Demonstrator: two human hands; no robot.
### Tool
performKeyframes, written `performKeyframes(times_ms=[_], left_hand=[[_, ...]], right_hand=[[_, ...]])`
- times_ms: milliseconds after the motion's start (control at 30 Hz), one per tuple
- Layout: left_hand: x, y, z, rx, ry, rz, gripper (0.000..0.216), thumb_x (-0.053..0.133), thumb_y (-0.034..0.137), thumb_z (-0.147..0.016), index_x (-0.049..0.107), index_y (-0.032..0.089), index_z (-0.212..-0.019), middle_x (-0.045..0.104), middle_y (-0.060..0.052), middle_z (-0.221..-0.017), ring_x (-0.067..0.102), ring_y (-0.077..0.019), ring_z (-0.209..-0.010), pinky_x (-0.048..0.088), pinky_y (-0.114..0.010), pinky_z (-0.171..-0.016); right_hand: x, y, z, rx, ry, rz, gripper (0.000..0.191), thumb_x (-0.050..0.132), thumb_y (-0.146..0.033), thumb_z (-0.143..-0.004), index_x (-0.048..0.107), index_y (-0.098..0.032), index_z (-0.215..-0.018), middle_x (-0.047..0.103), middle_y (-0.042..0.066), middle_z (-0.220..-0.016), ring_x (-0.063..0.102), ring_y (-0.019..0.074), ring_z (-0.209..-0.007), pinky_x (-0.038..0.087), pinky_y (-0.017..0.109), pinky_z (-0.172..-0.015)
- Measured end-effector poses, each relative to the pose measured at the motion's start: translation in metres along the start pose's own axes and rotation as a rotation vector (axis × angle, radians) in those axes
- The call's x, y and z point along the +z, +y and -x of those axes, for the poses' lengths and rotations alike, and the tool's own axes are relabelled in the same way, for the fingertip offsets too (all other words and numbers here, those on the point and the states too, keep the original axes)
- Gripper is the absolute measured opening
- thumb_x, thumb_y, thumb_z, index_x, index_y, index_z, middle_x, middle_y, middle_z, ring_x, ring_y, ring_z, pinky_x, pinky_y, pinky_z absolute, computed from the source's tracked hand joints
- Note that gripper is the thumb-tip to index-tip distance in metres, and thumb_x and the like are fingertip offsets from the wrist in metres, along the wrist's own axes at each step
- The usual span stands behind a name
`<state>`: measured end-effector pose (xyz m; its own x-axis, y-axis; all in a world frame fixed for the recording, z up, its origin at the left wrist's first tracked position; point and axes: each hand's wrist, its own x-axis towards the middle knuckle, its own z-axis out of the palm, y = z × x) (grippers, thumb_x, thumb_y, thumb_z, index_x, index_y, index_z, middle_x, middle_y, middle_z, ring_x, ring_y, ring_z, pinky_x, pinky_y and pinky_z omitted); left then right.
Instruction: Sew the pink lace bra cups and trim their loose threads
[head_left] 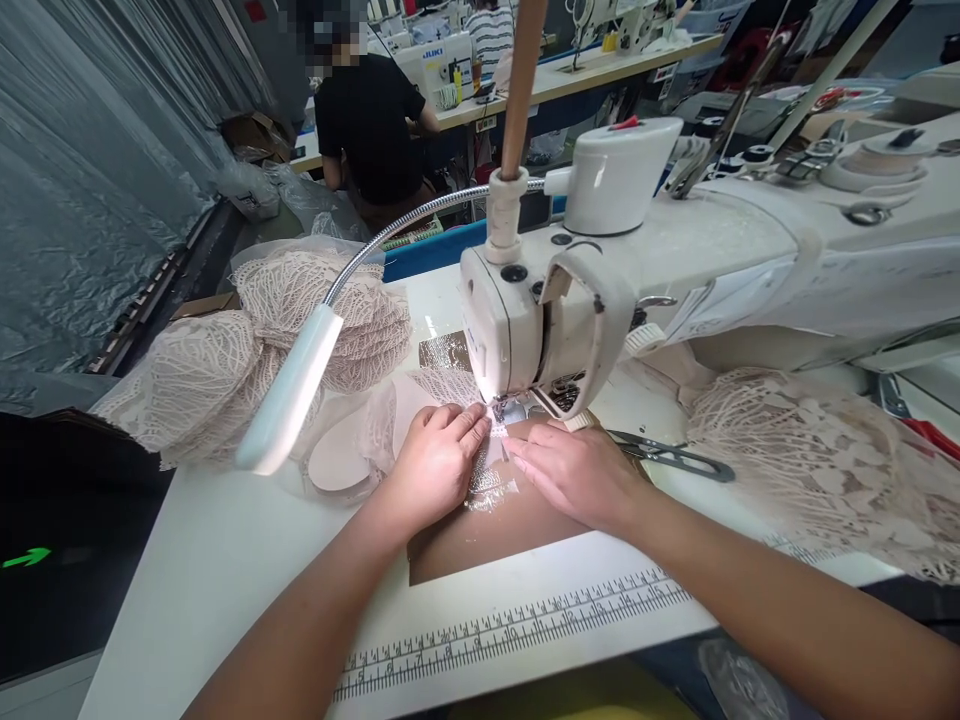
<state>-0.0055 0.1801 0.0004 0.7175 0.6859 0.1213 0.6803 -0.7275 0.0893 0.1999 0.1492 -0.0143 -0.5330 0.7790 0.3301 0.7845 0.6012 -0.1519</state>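
Note:
A pale pink lace piece [397, 405] with a smooth, rounded cup-like part [337, 460] lies left of the needle and runs under the presser foot [501, 408] of a white sewing machine [517, 320]. My left hand [442, 460] presses and grips the lace just left of the foot, fingers close together. On the right, my right hand [566, 470] pinches the edge of the same piece between thumb and fingers, close to the needle. Both hands rest over a brown sheet [480, 540] on the table. The exact finger contact is partly hidden.
Stacked lace pieces [322, 310] lie at the left, beneath a lamp [292, 390] on a bendable neck. Dark thread snips [675, 455] and more lace [825, 460] are at the right. A ruler strip [510, 635] lines the front edge. A person [367, 130] sits beyond.

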Motion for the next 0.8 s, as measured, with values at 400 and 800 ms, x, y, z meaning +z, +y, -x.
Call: performKeyframes(times_ms=[400,800], left_hand=[[0.007,-0.012,0.005,-0.090,0.099,0.048,0.040,0.041,0.022,-0.089,0.051,0.017,-0.128,0.053,-0.012,-0.131,0.045,-0.0275,-0.119,0.036,-0.046,-0.099],[0.008,-0.011,0.009,-0.210,0.158,-0.022,0.043,0.041,0.040,-0.090,0.056,0.017,-0.122,0.054,-0.015,-0.130,0.049,-0.0313,-0.118,0.040,-0.049,-0.096]], right_hand=[[0.003,-0.001,-0.001,0.044,-0.058,0.000,0.029,0.045,-0.021,-0.090,0.063,-0.019,-0.112,0.067,0.005,-0.088,0.059,0.0166,-0.077,0.040,0.029,-0.068],[-0.036,-0.007,0.004,0.107,-0.277,0.020,0.025,0.044,-0.024,-0.091,0.059,-0.020,-0.110,0.064,0.005,-0.092,0.058,0.0178,-0.084,0.039,0.028,-0.068]])
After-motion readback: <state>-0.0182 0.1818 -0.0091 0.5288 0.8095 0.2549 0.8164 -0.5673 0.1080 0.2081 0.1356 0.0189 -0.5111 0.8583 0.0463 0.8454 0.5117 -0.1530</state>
